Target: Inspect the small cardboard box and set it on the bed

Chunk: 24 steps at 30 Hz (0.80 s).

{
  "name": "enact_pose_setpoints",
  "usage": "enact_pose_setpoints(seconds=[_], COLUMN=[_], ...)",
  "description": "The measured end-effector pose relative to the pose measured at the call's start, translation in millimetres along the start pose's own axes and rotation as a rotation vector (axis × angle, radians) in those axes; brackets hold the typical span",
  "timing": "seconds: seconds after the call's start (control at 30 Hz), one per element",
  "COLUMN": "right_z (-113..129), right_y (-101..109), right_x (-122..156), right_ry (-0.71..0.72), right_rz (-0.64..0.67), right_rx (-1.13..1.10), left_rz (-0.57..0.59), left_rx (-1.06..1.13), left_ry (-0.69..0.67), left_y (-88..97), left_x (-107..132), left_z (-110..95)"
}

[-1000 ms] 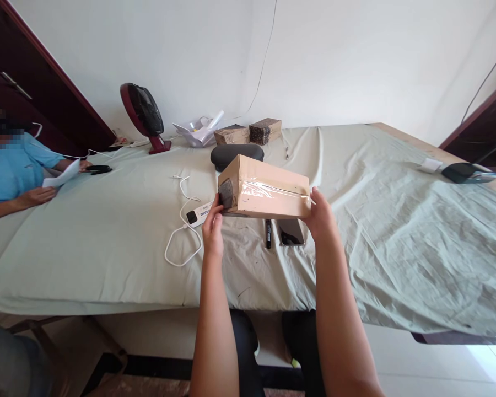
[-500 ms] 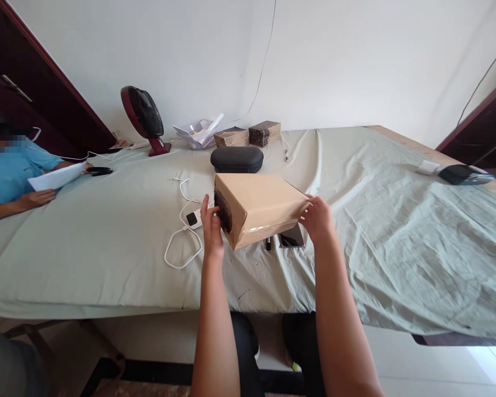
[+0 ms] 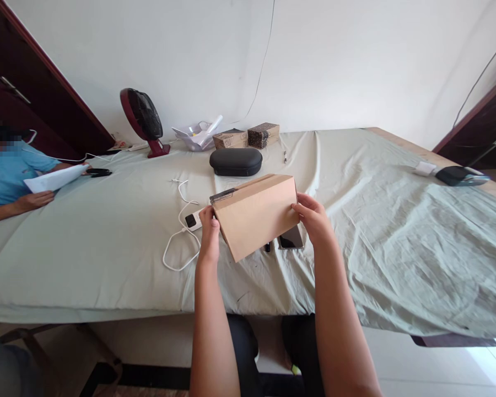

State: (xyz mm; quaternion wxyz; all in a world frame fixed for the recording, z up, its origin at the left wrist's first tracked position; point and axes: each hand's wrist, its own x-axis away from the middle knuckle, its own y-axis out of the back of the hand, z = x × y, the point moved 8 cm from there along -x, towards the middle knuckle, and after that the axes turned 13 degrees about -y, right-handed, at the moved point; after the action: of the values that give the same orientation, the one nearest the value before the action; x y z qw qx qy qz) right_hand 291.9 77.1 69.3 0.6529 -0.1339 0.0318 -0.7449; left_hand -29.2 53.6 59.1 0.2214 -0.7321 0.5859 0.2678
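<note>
Both my hands hold a brown cardboard box (image 3: 258, 216) above the near middle of the cloth-covered table (image 3: 107, 242). My left hand (image 3: 209, 234) grips its left end, fingers closed on the edge. My right hand (image 3: 312, 218) grips the right end. A plain broad face of the box is turned toward me. Under the box lie a black marker (image 3: 267, 246) and a dark phone (image 3: 290, 238), both partly hidden.
A white power strip (image 3: 192, 219) with a white cable (image 3: 177, 242) lies left of the box. Behind it sit a black case (image 3: 236, 161), two small boxes (image 3: 248, 137), a red fan (image 3: 143, 118). A person in blue (image 3: 8, 176) holds paper at far left. A dark device (image 3: 458, 176) rests far right.
I have turned the box over in my hands: the taped face and dark end patch rolled away, and a plain face now points at me. The box sits slightly lower.
</note>
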Motion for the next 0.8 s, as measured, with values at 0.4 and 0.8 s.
enact_pose_setpoints(seconds=[0.4,0.8], right_z=[0,11], right_y=[5,18], right_x=[3,8], right_ry=[-0.031,0.054], right_rz=[-0.035,-0.103], right_rx=[-0.014,-0.134], left_rz=[0.330,0.412], left_rx=[-0.334,-0.375], left_ry=[-0.160,-0.195], left_y=[-16.1,-28.0], left_x=[-5,-5], left_z=[-49,-61])
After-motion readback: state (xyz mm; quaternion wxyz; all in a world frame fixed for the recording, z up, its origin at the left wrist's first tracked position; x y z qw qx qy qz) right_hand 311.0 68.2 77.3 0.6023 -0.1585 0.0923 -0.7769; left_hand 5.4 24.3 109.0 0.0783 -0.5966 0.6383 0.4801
